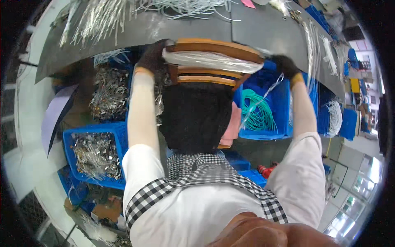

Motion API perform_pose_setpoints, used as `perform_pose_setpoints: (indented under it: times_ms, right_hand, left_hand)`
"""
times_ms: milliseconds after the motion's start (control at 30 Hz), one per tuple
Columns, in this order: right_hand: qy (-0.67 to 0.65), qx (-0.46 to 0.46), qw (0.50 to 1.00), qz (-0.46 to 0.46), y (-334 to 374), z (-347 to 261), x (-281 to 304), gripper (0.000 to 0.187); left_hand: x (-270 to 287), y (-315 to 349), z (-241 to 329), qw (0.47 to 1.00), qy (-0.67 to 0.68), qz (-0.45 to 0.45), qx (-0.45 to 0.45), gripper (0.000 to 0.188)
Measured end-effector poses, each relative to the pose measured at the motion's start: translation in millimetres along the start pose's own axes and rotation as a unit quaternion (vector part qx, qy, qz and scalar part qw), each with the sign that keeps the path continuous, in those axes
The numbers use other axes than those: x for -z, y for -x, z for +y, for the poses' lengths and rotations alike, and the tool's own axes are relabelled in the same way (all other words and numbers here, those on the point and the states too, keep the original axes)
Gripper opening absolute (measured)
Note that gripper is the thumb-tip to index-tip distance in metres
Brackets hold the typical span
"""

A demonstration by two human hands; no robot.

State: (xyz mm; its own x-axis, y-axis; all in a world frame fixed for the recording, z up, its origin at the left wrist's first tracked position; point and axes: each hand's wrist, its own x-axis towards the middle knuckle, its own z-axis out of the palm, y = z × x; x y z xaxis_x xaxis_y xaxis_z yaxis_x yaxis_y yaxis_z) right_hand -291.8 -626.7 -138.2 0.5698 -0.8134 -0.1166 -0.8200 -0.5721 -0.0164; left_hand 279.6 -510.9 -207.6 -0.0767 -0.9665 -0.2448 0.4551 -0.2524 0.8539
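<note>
A bundle of clear plastic strips (214,60) stretches across the slatted back of a wooden chair (214,45). My left hand (153,57), in a dark glove, is closed at the bundle's left end, beside the chair's top rail. Near the other end, my right hand (286,68) is also gloved and closed. Motion smears its fingers, and its exact grip on the strips is partly hidden. A loose clear strand (273,85) hangs below my right hand, over a blue crate. Black cloth (197,117) covers the chair below the slats.
A grey worktable (197,29) lies beyond the chair, with plastic strips (103,18) along its far side. On the right, a blue crate (284,133) holds coiled green tubing (257,111). At left, another blue crate (74,164) contains small metal parts. Pink cloth (232,125) hangs by the chair.
</note>
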Motion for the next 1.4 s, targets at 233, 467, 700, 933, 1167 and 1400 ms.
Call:
perform_pose_setpoints:
  times_ms: [233,467,700,933,1167,1400]
  right_hand:
    - [-0.114,-0.053,0.986,-0.111,245,-177,-155,0.021]
    - [-0.469,0.112,0.87,-0.1,217,-376,-31,0.029]
    - [-0.455,-0.089,0.848,-0.258,107,-237,106,0.023]
    - [-0.403,0.058,0.913,-0.027,-106,-157,142,0.02]
    - [-0.31,-0.024,0.949,0.048,-126,-125,100,0.02]
    - [-0.251,0.093,0.938,0.219,-101,-75,100,0.024]
  left_hand:
    - [-63,92,-33,0.727,-0.645,0.137,-0.19,0.022]
    - [-181,185,-103,0.739,-0.494,-0.281,-0.361,0.031]
    - [-90,190,-54,0.975,-0.198,0.03,-0.091,0.021]
    - [-12,69,-26,0.863,-0.379,0.185,-0.279,0.023]
    - [7,6,-18,0.818,-0.462,0.177,-0.293,0.032]
    - [11,-2,3,0.807,-0.537,0.022,-0.245,0.036]
